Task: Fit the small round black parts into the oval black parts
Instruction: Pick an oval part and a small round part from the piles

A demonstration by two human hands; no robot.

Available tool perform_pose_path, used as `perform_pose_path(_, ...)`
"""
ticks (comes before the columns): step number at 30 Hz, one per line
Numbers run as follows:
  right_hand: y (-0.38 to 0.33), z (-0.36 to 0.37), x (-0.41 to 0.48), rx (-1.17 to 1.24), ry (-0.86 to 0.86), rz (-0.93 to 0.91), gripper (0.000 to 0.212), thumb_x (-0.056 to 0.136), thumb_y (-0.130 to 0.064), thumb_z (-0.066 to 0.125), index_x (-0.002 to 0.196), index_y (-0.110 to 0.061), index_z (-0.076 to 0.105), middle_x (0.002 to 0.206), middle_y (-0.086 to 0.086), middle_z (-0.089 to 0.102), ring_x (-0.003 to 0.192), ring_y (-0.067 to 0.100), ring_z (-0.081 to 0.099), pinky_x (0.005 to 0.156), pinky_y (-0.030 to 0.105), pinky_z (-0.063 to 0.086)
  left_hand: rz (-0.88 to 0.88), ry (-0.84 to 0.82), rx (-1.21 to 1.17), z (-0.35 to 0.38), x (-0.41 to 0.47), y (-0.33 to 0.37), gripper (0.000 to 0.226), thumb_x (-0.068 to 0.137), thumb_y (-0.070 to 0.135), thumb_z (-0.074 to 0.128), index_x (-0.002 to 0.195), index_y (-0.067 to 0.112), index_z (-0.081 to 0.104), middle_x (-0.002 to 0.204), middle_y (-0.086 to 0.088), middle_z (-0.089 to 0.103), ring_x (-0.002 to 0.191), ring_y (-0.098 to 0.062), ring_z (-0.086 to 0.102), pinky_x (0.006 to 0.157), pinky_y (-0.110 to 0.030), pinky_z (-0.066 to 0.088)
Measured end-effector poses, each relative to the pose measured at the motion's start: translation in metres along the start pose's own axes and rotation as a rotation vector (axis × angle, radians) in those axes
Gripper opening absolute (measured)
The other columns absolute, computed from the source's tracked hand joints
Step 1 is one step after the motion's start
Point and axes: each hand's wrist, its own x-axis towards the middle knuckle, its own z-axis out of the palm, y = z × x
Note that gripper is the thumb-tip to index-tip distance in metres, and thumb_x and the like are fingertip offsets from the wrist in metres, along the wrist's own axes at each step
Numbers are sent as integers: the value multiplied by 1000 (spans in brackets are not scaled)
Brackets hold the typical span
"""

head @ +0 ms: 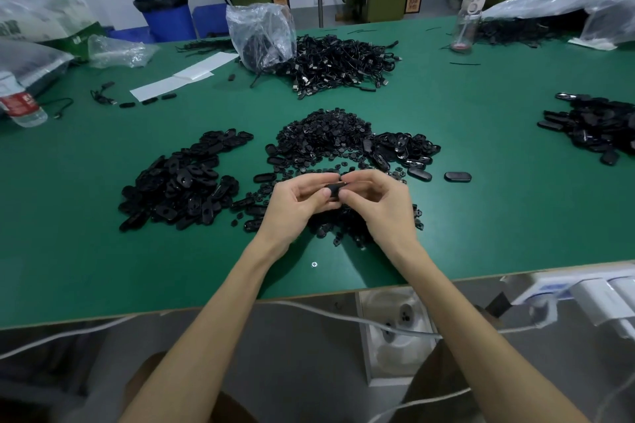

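Above green table (481, 216), L hand (295, 203) & R hand (378, 206) pinch oval part (332, 189).

Plain green table (103, 251), pale tan edge strip. Left pile of oval parts (178, 189): glossy black. Centre pile of small round parts (326, 130): black. Far-edge cable heap (343, 62): black, silver plug tips. Nearby paper sheets (185, 79): white. Left-edge bottle (20, 106): clear, red label. Bin (168, 21) beyond the far edge: blue, black liner.

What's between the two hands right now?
Head view: a small black part, pinched by fingers of the left hand and right hand; whether it is round or oval is unclear.
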Motion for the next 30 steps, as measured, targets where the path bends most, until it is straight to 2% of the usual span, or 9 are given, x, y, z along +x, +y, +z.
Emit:
perform_pose_path(2,1,2,-1,-13,-16,-31,18,86,-2,79,100,-13,77,89,-1,78,85,14,75,83,34,61,24,1,46,0,-1,1,28,97,-3,66,124,1,73,113,-9,78,100,-23,76,80,-29,62)
perform_pose_path(5,1,-2,0,104,-36,4,18,86,-3,80,100,-13,77,91,3,79,88,20,76,81,31,60,62,7,137,-2,-1,2,23,95,6,74,116,13,79,107,-1,79,80,-12,71,69,-23,56)
perform_pose_path(7,2,-4,0,189,-24,20,18,86,-3,80,100,-13,77,92,6,79,90,22,76,78,26,58,83,25,174,-4,0,0,20,93,11,76,112,17,81,108,2,78,90,-9,71,76,-20,52)
perform_pose_path(9,2,-5,0,248,-20,28,18,86,-3,80,101,-13,76,92,8,78,89,22,76,75,25,57,86,60,138,-5,1,-1,18,93,11,77,109,15,81,108,0,78,102,-12,71,88,-23,52)
perform_pose_path(10,2,-5,-1,269,-24,29,18,87,-3,80,102,-12,76,92,9,78,89,23,77,74,25,57,82,73,112,-6,1,-1,16,93,10,77,108,13,81,105,0,79,101,-13,71,90,-24,53)
perform_pose_path(19,3,-4,0,310,-39,41,19,86,-3,80,103,-8,75,92,12,78,88,26,78,72,24,57,62,169,-16,-7,2,-3,12,86,17,85,96,19,80,92,1,78,87,-8,71,78,-18,53)
perform_pose_path(25,1,-3,-1,244,-70,43,19,84,-6,84,99,-14,77,92,7,79,87,19,75,72,18,54,75,124,4,-8,2,-3,24,89,18,81,113,23,81,102,6,80,91,1,69,78,-11,50)
perform_pose_path(27,0,-3,-1,230,-65,45,19,84,-6,84,99,-13,77,90,6,79,86,17,74,70,17,53,87,127,15,-8,2,-3,19,90,18,80,109,21,82,106,5,80,94,1,69,81,-12,49)
perform_pose_path(30,-1,-3,-1,219,-61,51,18,83,-6,84,99,-12,77,89,5,79,85,16,74,70,16,52,87,129,20,-8,2,-4,12,92,16,78,102,22,82,97,6,79,84,0,65,74,-15,49)
